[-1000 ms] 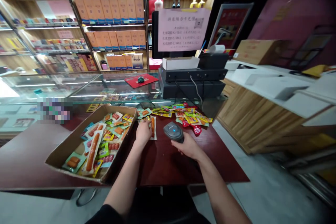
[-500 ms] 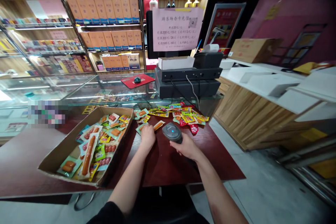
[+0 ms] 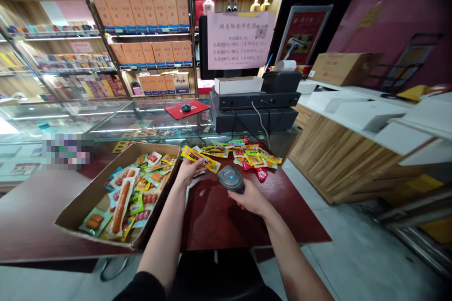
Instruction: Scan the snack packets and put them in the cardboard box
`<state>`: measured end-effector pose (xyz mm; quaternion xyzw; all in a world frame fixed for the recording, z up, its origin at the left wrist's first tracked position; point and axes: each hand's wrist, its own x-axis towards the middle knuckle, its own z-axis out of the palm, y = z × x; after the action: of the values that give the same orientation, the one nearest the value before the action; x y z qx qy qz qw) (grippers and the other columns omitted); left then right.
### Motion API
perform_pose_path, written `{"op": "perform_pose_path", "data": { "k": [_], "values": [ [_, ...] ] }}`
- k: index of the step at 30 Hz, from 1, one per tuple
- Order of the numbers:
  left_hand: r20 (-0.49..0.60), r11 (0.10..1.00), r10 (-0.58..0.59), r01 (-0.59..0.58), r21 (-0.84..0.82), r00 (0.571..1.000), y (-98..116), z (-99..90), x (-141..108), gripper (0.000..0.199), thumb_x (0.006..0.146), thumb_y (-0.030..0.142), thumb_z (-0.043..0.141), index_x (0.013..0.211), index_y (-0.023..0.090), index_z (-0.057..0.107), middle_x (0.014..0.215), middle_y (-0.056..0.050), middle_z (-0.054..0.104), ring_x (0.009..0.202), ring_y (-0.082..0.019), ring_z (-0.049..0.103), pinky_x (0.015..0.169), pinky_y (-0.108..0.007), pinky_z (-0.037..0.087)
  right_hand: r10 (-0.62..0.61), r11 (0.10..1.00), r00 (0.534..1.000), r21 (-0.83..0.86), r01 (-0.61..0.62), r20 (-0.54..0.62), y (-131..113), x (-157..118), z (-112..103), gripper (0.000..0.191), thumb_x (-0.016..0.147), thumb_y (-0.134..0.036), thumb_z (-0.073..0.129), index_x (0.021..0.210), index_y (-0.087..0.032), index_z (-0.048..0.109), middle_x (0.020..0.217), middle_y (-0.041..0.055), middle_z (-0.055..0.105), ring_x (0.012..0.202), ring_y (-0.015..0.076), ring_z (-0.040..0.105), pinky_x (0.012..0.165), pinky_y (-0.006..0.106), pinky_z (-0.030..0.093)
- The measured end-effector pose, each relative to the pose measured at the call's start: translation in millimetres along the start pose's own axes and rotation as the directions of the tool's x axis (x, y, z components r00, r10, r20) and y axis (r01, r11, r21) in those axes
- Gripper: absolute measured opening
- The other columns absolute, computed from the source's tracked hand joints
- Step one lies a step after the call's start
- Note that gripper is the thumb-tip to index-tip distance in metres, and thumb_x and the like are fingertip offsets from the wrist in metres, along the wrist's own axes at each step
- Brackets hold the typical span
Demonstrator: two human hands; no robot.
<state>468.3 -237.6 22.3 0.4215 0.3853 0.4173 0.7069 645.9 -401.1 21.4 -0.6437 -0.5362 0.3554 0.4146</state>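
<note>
My left hand (image 3: 190, 170) is closed on a long yellow snack packet (image 3: 208, 162), held slantwise above the table. My right hand (image 3: 251, 197) grips the handle of a dark grey barcode scanner (image 3: 230, 178), whose head points left toward the packet's right end; a blue light glows on top. Left of my hands stands an open cardboard box (image 3: 76, 211) holding several packaged sausages and snacks, one long sausage pack (image 3: 120, 208) lying on top. Beyond the scanner lies a loose pile of colourful snack packets (image 3: 252, 154).
A dark red table (image 3: 212, 225) carries box and packets. Behind it are a glass display counter (image 3: 148, 124), a red mouse pad (image 3: 197, 107) and a monitor with a pink sign (image 3: 240, 40) above black register equipment (image 3: 254, 120). Wood-sided cabinets (image 3: 339, 160) stand to the right.
My left hand has turned over and moved slightly left, now lifting the yellow packet into view across the table. My right hand keeps the scanner in nearly the same place.
</note>
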Motion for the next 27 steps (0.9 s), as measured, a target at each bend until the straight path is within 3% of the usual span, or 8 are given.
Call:
{"op": "perform_pose_path", "data": {
  "k": [5,11,21,27],
  "values": [
    [-0.032,0.996,-0.015,0.013,-0.084,0.999,2,-4.6,-1,0.027,0.068,0.017,0.085,0.086,0.008,0.068,0.093,-0.013,0.074,0.085,-0.021,0.073,0.08,-0.033,0.06,0.064,0.998,0.998,0.025,-0.064,0.008,0,-1,-2,0.017,0.075,-0.031,0.067,0.083,-0.018,0.059,0.047,-0.0055,0.054,0.036,0.0101,0.049,0.036,0.02,0.038],
    [0.006,0.991,0.015,-0.014,-0.134,1.0,2,-8.4,1,0.026,0.069,0.016,0.083,0.088,0.007,0.069,0.095,-0.014,0.074,0.086,-0.021,0.073,0.082,-0.032,0.059,0.062,0.998,0.998,0.011,-0.062,-0.002,-5,-1,-3,0.016,0.075,-0.031,0.065,0.08,-0.018,0.058,0.046,-0.0052,0.054,0.036,0.0099,0.048,0.036,0.02,0.039],
    [-0.023,0.997,0.039,-0.04,-0.071,0.999,3,-5.8,-5,0.031,0.064,0.019,0.087,0.086,0.009,0.066,0.085,-0.008,0.073,0.074,-0.016,0.071,0.072,-0.028,0.06,0.056,0.998,0.998,0.013,-0.056,-0.016,-5,-2,-2,0.016,0.075,-0.031,0.065,0.081,-0.018,0.058,0.047,-0.0048,0.054,0.035,0.0102,0.048,0.035,0.02,0.037],
    [-0.008,0.991,0.05,-0.051,-0.123,0.999,9,-5.4,-10,0.029,0.066,0.015,0.085,0.086,0.009,0.066,0.091,-0.011,0.074,0.081,-0.019,0.073,0.078,-0.032,0.06,0.059,0.998,0.998,0.008,-0.059,-0.022,-11,-3,-2,0.018,0.073,-0.03,0.067,0.083,-0.016,0.06,0.048,-0.0044,0.055,0.036,0.01,0.048,0.037,0.02,0.038]
  ]
}}
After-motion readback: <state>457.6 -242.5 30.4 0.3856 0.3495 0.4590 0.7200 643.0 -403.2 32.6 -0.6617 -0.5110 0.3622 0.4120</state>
